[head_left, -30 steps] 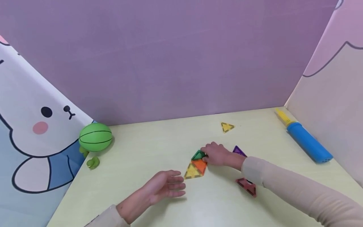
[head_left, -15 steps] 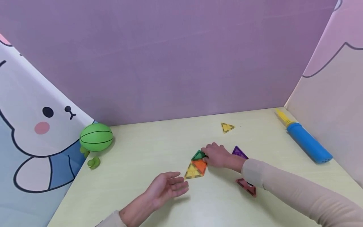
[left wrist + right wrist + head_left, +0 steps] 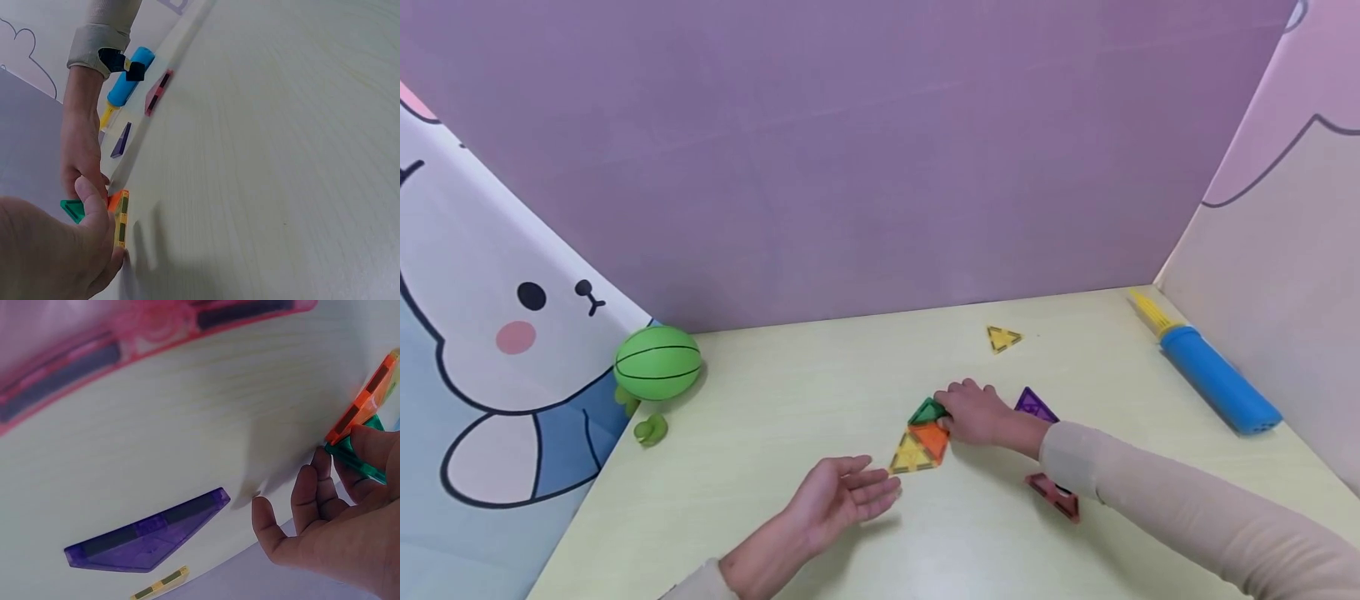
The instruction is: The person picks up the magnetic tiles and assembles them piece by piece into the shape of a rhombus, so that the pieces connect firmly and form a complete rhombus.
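My right hand (image 3: 976,414) pinches a green triangular magnetic tile (image 3: 927,410) between thumb and fingers; in the right wrist view the thumb lies over the green tile (image 3: 359,461). Against it sits an orange triangular tile (image 3: 931,437), joined in turn to a yellow triangular tile (image 3: 912,453). Just left of this group, my left hand (image 3: 841,502) is held above the table with relaxed fingers and holds nothing. A purple tile (image 3: 1034,403) lies right of the right hand, partly behind the wrist. Nearer me, a red tile (image 3: 1051,493) is partly covered by the right sleeve.
Farther back lies another yellow triangular tile (image 3: 1002,338). A blue hand pump (image 3: 1221,382) with a yellow nozzle rests along the right side. At the left edge are a green ball (image 3: 657,364) and a small green toy (image 3: 651,430). A purple wall panel (image 3: 880,167) closes off the back.
My left hand has shifted slightly to the right, and its fingers have tilted upward a little. The right hand stays at the green tile, and the tiles have kept their places.
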{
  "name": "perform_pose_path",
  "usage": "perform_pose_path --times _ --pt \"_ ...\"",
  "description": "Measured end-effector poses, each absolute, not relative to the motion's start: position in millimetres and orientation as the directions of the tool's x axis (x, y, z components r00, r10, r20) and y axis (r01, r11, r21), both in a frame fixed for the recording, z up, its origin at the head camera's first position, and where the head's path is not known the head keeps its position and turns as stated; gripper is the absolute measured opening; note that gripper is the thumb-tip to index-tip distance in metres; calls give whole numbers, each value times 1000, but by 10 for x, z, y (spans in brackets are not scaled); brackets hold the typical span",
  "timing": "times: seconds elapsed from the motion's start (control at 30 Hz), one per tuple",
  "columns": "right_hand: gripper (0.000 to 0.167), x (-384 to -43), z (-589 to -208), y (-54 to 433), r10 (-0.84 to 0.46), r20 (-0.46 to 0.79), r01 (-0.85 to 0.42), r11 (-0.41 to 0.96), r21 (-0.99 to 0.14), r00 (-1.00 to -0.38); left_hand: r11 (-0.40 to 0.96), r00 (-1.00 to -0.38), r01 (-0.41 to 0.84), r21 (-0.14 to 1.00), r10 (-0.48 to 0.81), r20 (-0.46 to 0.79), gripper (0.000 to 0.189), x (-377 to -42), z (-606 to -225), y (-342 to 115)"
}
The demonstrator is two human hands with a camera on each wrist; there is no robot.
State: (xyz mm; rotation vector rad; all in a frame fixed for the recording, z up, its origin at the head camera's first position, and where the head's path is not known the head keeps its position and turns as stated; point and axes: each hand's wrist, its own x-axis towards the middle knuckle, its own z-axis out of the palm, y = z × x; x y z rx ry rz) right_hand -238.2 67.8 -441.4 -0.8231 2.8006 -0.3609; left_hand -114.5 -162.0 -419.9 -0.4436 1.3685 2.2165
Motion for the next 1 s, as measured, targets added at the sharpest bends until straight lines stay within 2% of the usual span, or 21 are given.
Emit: perform_pose_path --times 0.3,0.47,0.6,0.73,0.83,1.0 --pt "21 -2376 -4399 672 -546 -128 -489 815 -311 -828 -367 -835 -550 750 235 -497 56 -1147 -4174 -1614" --pt "21 -2373 -4406 668 -545 -125 -489 815 -311 -829 -281 -853 -513 811 269 -446 60 -1203 -4133 -1536" --pt "21 -2370 -4440 667 -545 -121 -489 815 -310 -830 -109 -880 -444 890 241 -409 63 -1291 -4166 -1430" --pt "19 -2366 -4453 669 -540 -118 -485 817 -311 -834 144 -915 -330 933 196 -354 63 -1376 -4280 -1315" --pt "17 -2369 -4450 670 -538 -114 -486 819 -306 -835 321 -942 -210 924 187 -279 54 -1437 -4378 -1251" --pt "12 -2382 -4438 669 -551 -102 -507 814 -284 -828 456 -973 -7 890 203 -112 35 -1529 -4470 -1204"
